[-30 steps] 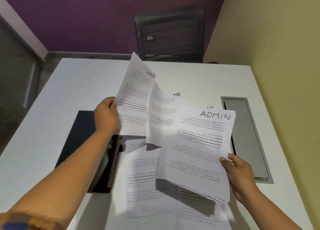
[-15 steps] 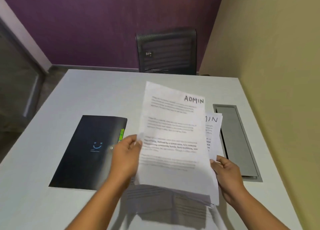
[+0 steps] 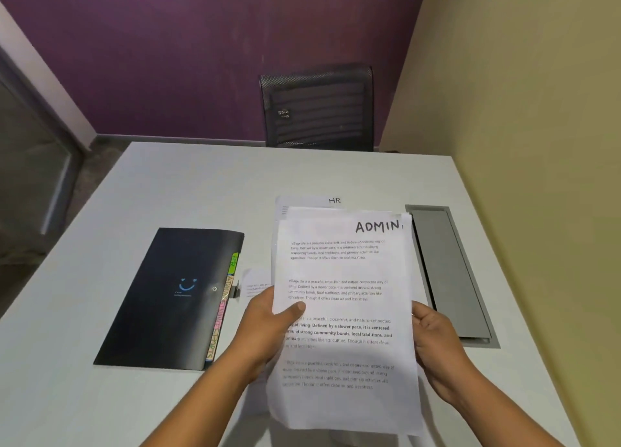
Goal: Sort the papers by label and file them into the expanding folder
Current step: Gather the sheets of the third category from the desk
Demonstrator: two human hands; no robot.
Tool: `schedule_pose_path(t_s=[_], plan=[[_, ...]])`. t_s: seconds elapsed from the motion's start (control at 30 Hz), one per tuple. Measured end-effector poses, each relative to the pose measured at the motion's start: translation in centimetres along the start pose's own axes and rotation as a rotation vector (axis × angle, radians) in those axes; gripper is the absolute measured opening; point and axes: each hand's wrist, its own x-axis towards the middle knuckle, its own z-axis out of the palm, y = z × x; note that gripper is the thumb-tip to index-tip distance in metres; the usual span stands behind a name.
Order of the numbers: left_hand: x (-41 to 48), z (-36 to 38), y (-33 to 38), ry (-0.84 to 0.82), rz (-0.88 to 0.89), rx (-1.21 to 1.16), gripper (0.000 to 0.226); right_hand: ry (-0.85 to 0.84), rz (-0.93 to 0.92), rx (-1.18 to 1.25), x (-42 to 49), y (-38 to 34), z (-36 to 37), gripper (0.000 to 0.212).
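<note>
A stack of white printed sheets labelled ADMIN is held up over the table. My left hand grips its left edge, thumb on the top page. My right hand holds the right edge. Behind the stack a sheet labelled HR lies flat on the table. Another sheet peeks out at the left of the stack. The black expanding folder with a blue smiley lies shut to the left, with coloured label tabs along its right edge.
The white table has a grey cable hatch set into it at the right, near a yellow wall. A black mesh chair stands at the far edge, in front of a purple wall.
My left hand brought its ADMIN sheet over onto the ADMIN stack in my right hand. Both hands now hold one squared stack. The HR sheet now lies on the table.
</note>
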Motion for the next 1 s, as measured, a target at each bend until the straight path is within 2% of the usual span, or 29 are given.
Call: schedule_pose_path(t_s=[0.1,0.27,0.4,0.67,0.83,1.0], plan=[[-0.4,0.2,-0.6,-0.005,-0.010,-0.018,0.026,-0.006,-0.030,-0.005,-0.4,-0.6,0.0,0.018],[-0.7,0.1,-1.4,-0.003,-0.019,-0.055,0.031,-0.027,-0.070,-0.012,-0.3,-0.8,0.0,0.032],[-0.9,0.3,-1.6,-0.016,-0.017,-0.061,0.034,0.029,-0.085,-0.009,0.1,-0.7,0.0,0.018],[-1.0,0.3,-2.5,0.000,-0.025,-0.086,0.035,0.081,-0.147,-0.095,0.8,0.2,-0.4,0.030],[-0.8,0.6,-3.0,0.034,-0.027,-0.095,0.031,0.090,-0.177,-0.093,0.9,0.2,-0.5,0.029],[-0.7,0.8,-3.6,0.025,-0.015,-0.095,0.030,0.109,-0.201,-0.094,1.0,0.4,-0.8,0.019]])
